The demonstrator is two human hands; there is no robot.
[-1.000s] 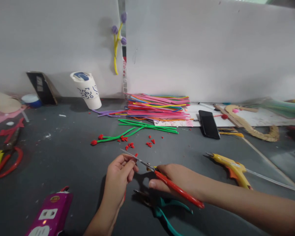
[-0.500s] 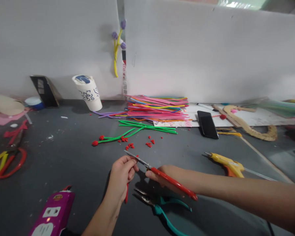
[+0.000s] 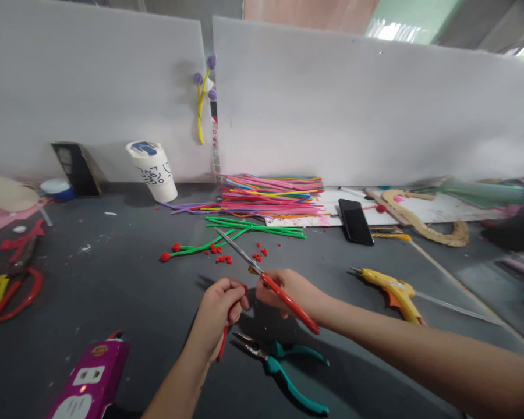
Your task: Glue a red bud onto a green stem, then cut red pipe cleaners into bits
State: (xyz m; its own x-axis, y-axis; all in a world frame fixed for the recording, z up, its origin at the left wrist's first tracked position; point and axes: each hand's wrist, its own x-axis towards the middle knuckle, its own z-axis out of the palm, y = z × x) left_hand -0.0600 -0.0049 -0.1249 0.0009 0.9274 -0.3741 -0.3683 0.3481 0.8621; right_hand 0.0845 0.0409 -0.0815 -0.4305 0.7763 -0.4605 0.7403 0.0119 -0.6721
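My left hand (image 3: 220, 305) pinches a red pipe cleaner (image 3: 222, 344); one end shows at the fingertips and the other hangs below the palm. In my right hand (image 3: 294, 291) is a pair of scissors (image 3: 289, 303) with red handles, blades pointing up and left, apart from the pipe cleaner. Beyond the hands, small red clippings (image 3: 224, 259) are scattered on the dark table. Green pipe cleaners (image 3: 283, 231) lie behind them, two of the stems tipped with red buds (image 3: 165, 256). Teal-handled pliers (image 3: 283, 375) rest just below my right hand.
A bundle of coloured pipe cleaners (image 3: 271, 198) lies at the back, near a white cup (image 3: 155, 174) and a black phone (image 3: 356, 221). A yellow glue gun (image 3: 393, 291) is at right. At left are a purple power strip (image 3: 107, 366) and red-and-yellow-handled scissors (image 3: 21, 302).
The scissors have drawn away from the left fingertips, their blades turning more upward. My left hand still pinches the red pipe cleaner. The camera view has shifted slightly.
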